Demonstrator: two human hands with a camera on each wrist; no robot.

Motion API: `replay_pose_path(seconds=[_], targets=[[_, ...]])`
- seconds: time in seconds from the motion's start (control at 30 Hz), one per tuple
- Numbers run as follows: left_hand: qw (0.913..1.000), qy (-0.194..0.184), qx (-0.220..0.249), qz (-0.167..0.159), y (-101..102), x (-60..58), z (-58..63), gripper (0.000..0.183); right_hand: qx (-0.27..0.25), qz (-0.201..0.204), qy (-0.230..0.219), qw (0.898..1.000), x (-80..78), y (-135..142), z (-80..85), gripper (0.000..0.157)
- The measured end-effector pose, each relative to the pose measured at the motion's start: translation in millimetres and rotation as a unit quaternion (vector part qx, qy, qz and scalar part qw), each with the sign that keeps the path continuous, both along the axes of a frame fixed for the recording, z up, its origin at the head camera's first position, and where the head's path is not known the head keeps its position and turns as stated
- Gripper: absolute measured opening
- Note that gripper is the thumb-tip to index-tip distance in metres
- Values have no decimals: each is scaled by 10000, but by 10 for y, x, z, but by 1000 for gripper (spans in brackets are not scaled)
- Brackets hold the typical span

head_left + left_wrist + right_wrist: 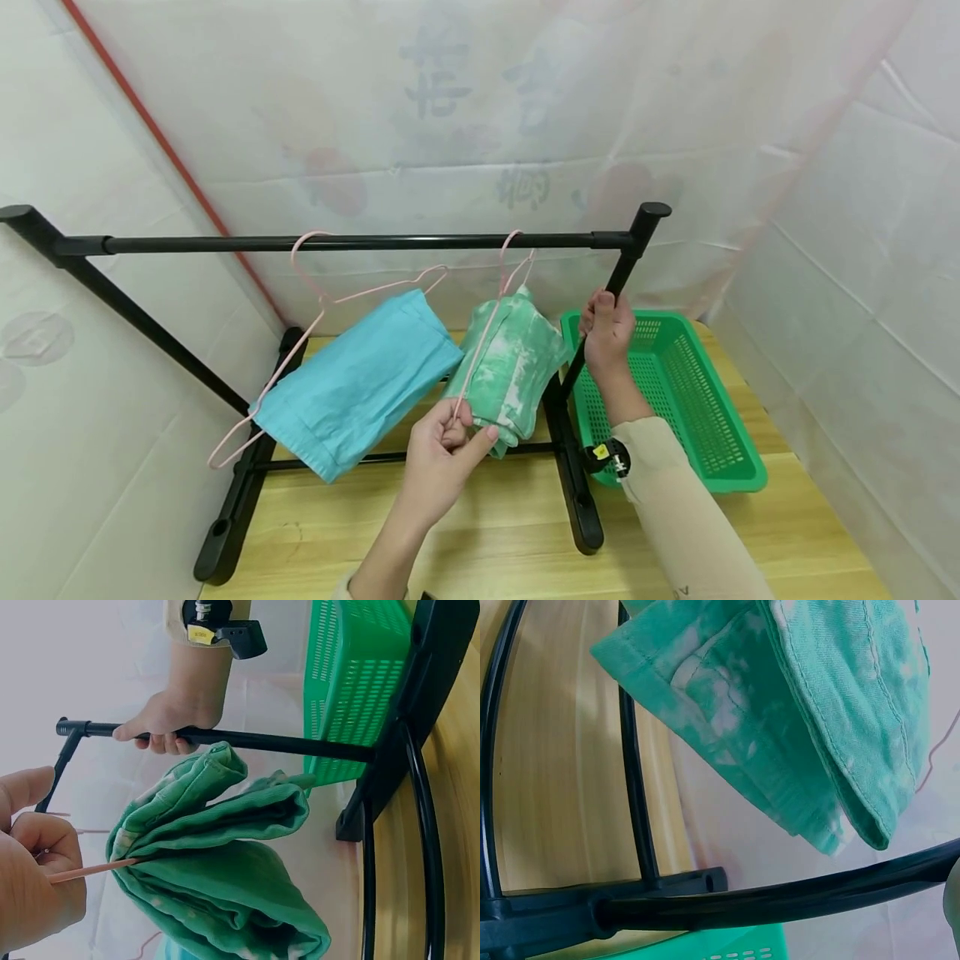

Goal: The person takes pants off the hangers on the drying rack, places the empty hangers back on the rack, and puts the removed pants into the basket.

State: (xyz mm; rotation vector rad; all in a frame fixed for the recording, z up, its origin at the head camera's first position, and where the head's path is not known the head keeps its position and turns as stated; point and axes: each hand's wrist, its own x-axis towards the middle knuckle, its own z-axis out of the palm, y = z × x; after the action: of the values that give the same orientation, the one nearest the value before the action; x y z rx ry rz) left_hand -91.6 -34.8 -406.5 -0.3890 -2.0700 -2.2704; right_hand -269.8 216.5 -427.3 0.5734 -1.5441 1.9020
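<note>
In the head view my left hand [442, 450] pinches the near end of a pink hanger [480, 354]. Over that hanger drapes a folded green-and-white tie-dye garment [517, 367]; its gathered folds [217, 855] show close up in the left wrist view. The hanger's hook sits on the black top rail [420, 243]. My right hand [609, 329] grips the right upright [624, 271] of the black rack. To the left, a folded blue garment [360, 375] hangs over a second pink hanger [307, 321] on the same rail.
A green plastic basket [705, 400] stands on the wooden table [495, 517], right of the rack. The rack's black feet [581, 508] rest on the table. White sheeting [862, 250] closes in the back and both sides.
</note>
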Motion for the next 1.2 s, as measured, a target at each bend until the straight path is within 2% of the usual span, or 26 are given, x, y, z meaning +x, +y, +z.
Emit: replay_pose_path(seconds=[0.17,0.33,0.5,0.6,0.77,1.03,1.2], targets=[[9997,231,-122,36,-13,13,13,27,1,-36,-29,10000,21,-3,10,42],[9971,659,-323,174,-10,11,15,19,-47,-27,-41,10000,34,0,20,41],[9942,1055,-162,93,-4,3,32,30,-96,-36,-52,9999,48,8,28,39],[9940,1095,-27,23,-8,10,58,36,-133,-22,-62,9999,55,16,29,39],[9945,1043,-65,85,-19,39,121,36,-163,-30,-32,9999,66,28,28,39],[9905,1366,-61,120,-43,62,173,34,-93,10,-54,9999,61,32,55,40],[9915,1287,-77,187,-49,122,214,35,61,-66,-8,10000,65,27,59,40]])
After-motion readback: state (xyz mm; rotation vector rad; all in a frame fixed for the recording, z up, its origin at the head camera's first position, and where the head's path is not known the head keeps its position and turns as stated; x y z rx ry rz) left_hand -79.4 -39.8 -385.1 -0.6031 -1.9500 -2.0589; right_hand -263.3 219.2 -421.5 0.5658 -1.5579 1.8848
